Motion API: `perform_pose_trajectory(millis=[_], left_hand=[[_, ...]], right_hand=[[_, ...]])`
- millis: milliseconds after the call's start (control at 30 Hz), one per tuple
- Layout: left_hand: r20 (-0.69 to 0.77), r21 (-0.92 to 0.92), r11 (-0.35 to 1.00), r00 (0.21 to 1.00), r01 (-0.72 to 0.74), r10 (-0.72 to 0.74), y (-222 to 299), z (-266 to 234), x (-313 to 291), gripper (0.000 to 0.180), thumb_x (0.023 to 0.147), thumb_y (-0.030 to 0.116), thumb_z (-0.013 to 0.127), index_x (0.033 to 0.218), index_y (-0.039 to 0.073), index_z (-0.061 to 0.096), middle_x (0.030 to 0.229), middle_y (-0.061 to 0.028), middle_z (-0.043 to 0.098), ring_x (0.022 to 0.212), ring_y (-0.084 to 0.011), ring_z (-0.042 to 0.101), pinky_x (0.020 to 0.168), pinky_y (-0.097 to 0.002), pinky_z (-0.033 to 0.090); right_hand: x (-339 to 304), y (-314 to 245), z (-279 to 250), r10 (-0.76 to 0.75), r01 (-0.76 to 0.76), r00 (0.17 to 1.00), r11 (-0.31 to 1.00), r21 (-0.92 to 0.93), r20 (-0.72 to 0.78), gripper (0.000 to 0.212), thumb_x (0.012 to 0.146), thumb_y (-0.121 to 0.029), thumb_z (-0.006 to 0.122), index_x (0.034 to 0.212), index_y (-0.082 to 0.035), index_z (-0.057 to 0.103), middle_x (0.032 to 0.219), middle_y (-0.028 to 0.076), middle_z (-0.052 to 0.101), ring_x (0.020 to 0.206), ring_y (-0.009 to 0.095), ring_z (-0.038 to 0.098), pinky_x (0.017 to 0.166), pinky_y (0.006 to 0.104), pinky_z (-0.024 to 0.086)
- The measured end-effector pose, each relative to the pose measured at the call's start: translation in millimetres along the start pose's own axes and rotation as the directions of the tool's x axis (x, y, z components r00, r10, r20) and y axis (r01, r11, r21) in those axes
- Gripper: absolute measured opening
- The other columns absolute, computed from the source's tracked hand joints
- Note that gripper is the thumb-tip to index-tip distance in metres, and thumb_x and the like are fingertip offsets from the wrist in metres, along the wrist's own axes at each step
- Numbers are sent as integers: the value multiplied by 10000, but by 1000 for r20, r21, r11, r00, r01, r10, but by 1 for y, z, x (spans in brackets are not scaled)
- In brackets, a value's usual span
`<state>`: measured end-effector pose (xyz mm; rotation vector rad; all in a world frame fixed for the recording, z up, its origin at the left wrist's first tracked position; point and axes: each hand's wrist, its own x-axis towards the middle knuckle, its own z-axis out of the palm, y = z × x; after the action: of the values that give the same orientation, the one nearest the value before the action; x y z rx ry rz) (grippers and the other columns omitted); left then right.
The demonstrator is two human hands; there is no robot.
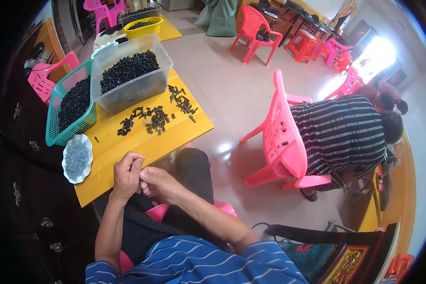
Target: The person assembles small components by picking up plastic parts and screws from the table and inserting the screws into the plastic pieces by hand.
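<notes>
My left hand (pixel 127 174) and my right hand (pixel 160 183) meet fingertip to fingertip above my lap, by the near edge of a yellow table (pixel 110 166). Both are closed in a pinch, and whatever they hold is too small or hidden to make out. Just beyond them on the tabletop lie loose short black cylindrical pieces (pixel 157 121), with more pieces (pixel 183 105) farther right. To the left of my hands sits a white scalloped dish (pixel 88 176) full of small silvery metal parts (pixel 76 158). One small dark piece (pixel 96 139) lies alone near it.
A clear plastic bin (pixel 128 92) and a green basket (pixel 52 135), both filled with black pieces, stand on the table. Behind is a yellow tub (pixel 142 31). At right, a person in a striped top (pixel 341 132) sits on a pink chair (pixel 277 132). A red chair (pixel 255 31) stands farther off.
</notes>
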<state>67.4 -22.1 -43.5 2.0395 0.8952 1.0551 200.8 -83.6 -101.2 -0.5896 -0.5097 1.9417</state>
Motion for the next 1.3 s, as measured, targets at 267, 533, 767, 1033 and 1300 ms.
perform_pose_trajectory(millis=[267, 533, 767, 1033, 1300], left_hand=[[-87, 137, 987, 994, 79, -68, -25, -8, 28, 90, 956, 100, 586, 940, 18, 621, 704, -160, 607, 625, -243, 636, 573, -354, 461], [-199, 521, 850, 979, 75, 36, -93, -4, 87, 102, 944, 169, 602, 956, 68, 617, 839, -168, 687, 760, -394, 666, 635, -479, 518], [-121, 618, 779, 966, -105, 226, -115, 8, 119, 123, 932, 180, 593, 899, 72, 545, 721, -135, 672, 672, -355, 671, 564, -486, 512], [-28, 650, 753, 987, -103, 159, -130, 11, 122, 95, 924, 169, 594, 921, 78, 565, 762, -140, 673, 728, -365, 674, 619, -491, 525], [-147, 414, 904, 973, -105, 180, -90, 2, 99, 112, 936, 168, 586, 931, 63, 622, 870, -148, 668, 805, -360, 660, 672, -455, 518]], right_hand=[[3, -1, 0, 8, -6, 999, 999, 35, -53, 237, 978, -307, 644, 1046, -81, 635, 787, -9, 629, 676, 89, 600, 638, 223, 509], [-10, -19, 17, -13, -1, 982, 997, -73, -191, 134, 972, -228, 646, 1006, -107, 598, 821, -5, 616, 703, 89, 582, 679, 230, 490], [-9, -22, 20, -12, 1, 984, 998, -61, -179, 132, 982, -237, 636, 982, -116, 581, 829, -6, 608, 702, 90, 581, 686, 231, 494], [-9, -23, 18, -16, 7, 986, 998, -55, -165, 135, 994, -244, 618, 978, -117, 576, 829, -8, 603, 708, 92, 579, 692, 229, 489], [-9, -24, 13, -17, 10, 985, 999, -42, -174, 149, 950, -257, 675, 959, -123, 611, 812, -7, 625, 719, 98, 614, 707, 256, 524]])
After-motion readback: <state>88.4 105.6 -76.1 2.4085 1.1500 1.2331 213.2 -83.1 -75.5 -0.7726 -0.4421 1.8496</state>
